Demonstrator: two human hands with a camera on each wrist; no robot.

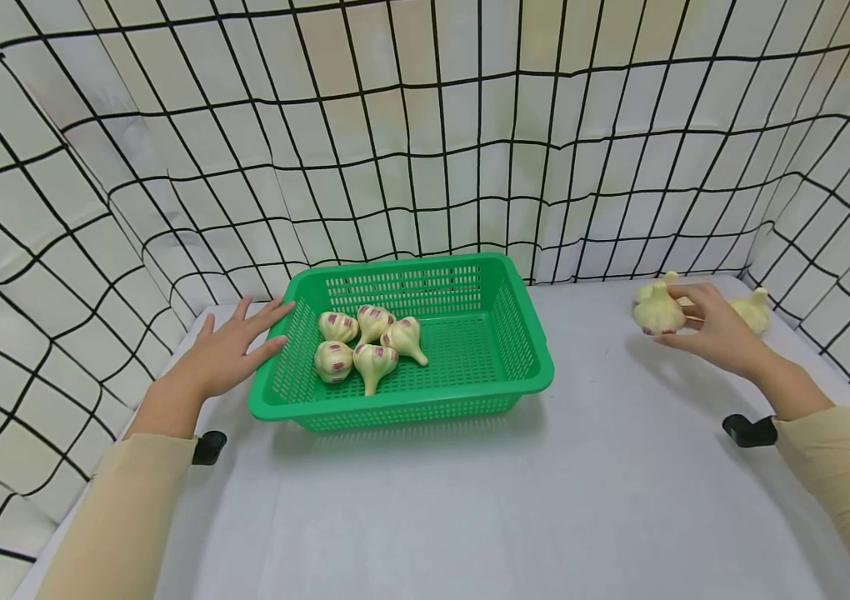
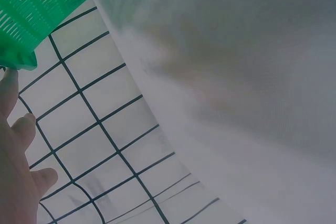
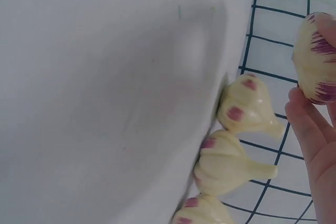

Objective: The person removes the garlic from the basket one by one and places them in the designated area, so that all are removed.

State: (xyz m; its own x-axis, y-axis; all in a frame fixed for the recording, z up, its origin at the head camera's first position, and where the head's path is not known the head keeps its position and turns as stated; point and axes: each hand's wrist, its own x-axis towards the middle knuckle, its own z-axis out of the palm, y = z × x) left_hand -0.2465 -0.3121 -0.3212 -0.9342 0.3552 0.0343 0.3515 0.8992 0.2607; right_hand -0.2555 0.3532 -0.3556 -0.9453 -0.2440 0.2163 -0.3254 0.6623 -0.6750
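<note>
My right hand [image 1: 717,329] pinches a garlic bulb [image 1: 657,310] between thumb and fingers, held above the right part of the table; the right wrist view shows this purple-streaked bulb [image 3: 315,59] too. Other garlic bulbs lie behind and beside that hand, one of them a bulb [image 1: 753,310] at its right; the right wrist view has several in a row, with a bulb [image 3: 235,162] in the middle. At the left, my left hand [image 1: 226,350] has its fingers spread, fingertips at the left rim of a green basket [image 1: 410,408]. Inside the basket, several garlic bulbs [image 1: 375,360] gather on the left side.
Black wire grid [image 1: 410,183] over white sheeting stands behind and on both sides. The white table [image 1: 470,517] stretches in front of the basket. Dark wrist straps [image 1: 209,447] show at both sleeves.
</note>
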